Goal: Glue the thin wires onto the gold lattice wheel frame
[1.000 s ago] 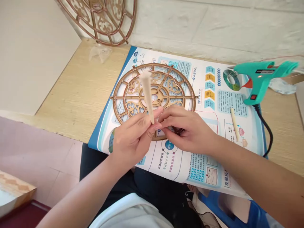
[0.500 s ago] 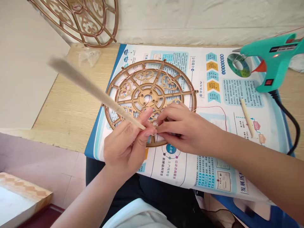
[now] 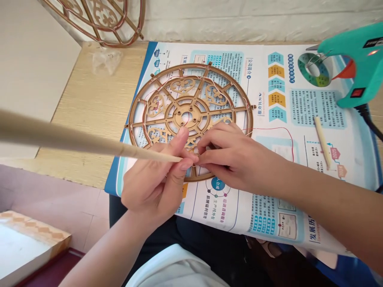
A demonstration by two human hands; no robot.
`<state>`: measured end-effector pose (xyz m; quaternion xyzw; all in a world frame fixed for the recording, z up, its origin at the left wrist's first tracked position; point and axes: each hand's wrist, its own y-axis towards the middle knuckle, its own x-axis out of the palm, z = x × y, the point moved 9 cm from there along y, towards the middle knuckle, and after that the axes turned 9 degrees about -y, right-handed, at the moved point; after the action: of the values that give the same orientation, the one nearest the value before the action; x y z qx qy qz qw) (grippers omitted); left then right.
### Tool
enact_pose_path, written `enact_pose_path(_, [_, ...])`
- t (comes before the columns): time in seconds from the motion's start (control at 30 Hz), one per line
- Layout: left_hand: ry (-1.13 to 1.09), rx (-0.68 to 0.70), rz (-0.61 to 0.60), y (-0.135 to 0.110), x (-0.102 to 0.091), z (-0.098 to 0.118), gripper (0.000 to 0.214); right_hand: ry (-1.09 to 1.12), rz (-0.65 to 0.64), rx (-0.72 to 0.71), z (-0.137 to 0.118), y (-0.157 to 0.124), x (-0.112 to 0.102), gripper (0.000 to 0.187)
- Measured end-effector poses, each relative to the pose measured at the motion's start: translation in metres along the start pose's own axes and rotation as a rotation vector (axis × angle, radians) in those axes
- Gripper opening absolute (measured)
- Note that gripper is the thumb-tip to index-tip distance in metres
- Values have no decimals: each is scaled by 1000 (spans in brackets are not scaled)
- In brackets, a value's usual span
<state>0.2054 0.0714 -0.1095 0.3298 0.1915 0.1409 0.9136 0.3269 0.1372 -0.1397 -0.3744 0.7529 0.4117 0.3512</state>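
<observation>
My left hand (image 3: 155,185) pinches one end of a long pale wooden stick (image 3: 68,138), which points out to the left edge of the view. My right hand (image 3: 236,161) has its fingertips closed against the left hand's, at the stick's end, above the near rim of a round gold openwork frame (image 3: 191,115). The frame lies flat on a printed instruction sheet (image 3: 269,119). A thin red thread (image 3: 275,128) runs from under my right hand across the sheet. What my right fingers pinch is hidden.
A teal glue gun (image 3: 359,67) with a black cord stands at the right. A short wooden stick (image 3: 322,141) lies on the sheet. A second gold frame (image 3: 98,20) leans on the wall. Crumpled clear plastic (image 3: 103,61) lies on the wooden table (image 3: 89,107).
The stick in my left hand has swung from upright down to pointing left, nearly level. The view has shifted slightly; both hands stay together at the frame's near rim.
</observation>
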Motion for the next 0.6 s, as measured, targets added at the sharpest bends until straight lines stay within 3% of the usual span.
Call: enact_pose_path(0.6, [2,-25,-40,0,2,0,41,36,25,59,3,3,-2,13])
